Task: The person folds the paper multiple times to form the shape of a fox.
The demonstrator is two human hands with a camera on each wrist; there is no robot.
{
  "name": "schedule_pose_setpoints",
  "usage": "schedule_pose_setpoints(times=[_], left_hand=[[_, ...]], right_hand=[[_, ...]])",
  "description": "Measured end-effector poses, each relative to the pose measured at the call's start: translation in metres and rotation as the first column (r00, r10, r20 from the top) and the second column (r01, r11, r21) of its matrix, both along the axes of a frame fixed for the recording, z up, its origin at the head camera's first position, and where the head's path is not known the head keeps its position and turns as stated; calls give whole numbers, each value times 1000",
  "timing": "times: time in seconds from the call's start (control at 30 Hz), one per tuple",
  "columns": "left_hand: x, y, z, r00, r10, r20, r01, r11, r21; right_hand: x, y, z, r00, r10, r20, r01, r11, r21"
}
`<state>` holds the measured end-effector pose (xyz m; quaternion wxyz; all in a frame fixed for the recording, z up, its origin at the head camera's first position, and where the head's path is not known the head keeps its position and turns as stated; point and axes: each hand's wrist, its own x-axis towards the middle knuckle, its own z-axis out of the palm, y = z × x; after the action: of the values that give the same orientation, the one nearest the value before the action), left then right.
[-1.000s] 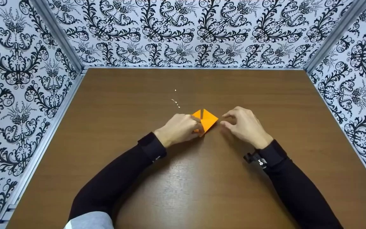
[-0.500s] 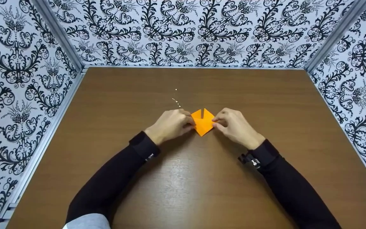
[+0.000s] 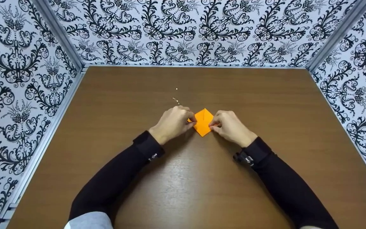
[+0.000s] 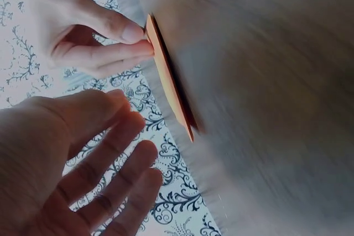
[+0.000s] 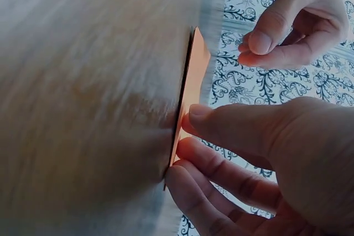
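A small folded orange paper [image 3: 204, 122] lies on the table as a diamond, with a crease line near its far point. At its right corner my right hand [image 3: 230, 125] pinches the edge between thumb and fingers. In the right wrist view, that thumb rests on the paper [image 5: 192, 89] and the fingertips are along its lower edge. My left hand [image 3: 176, 122] is over the left corner, a bit of orange showing past its fingers. The left wrist view shows the left hand [image 4: 94, 158] with relaxed, bent fingers, apart from the paper [image 4: 168, 84].
The brown wooden table [image 3: 132, 86] has a few tiny white specks [image 3: 176, 100] beyond the left hand. Patterned black-and-white walls [image 3: 183, 31] stand at the back and both sides, with metal framing [image 3: 59, 35] at the corners.
The right hand has come in from the right to the paper's right corner. The slot at the paper's far end no longer shows; a single point with a crease line is there now.
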<state>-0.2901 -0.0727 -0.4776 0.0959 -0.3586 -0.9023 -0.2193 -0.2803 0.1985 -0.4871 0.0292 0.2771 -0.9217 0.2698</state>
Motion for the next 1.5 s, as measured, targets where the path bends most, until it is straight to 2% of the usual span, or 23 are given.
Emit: schedule_pose_setpoints(times=[0.23,0.4,0.73,0.93,1.17,1.33,1.5], left_hand=[[-1,10,0,990,51,129,-54,998,20],[-2,18,-2,980,55,191,-61,998,25],[-5,26,-4,970,58,237,-63,998,13],[-15,23,-9,959,71,275,-75,997,5],[-27,13,-13,940,133,315,-153,988,38],[-26,13,-14,934,145,327,-168,985,42],[-27,11,-15,926,146,348,-178,982,62]], right_hand=[[-3,-3,0,999,-22,-34,22,1000,-3],[-3,-4,3,999,-27,-28,27,1000,-2],[-3,-3,2,999,-40,-12,40,999,-8],[-2,-4,1,999,-44,-4,44,999,-14],[-2,-2,-2,999,-43,-11,43,999,-5],[-4,4,-5,994,-105,9,105,994,-17],[-7,10,-5,978,-197,60,198,980,5]])
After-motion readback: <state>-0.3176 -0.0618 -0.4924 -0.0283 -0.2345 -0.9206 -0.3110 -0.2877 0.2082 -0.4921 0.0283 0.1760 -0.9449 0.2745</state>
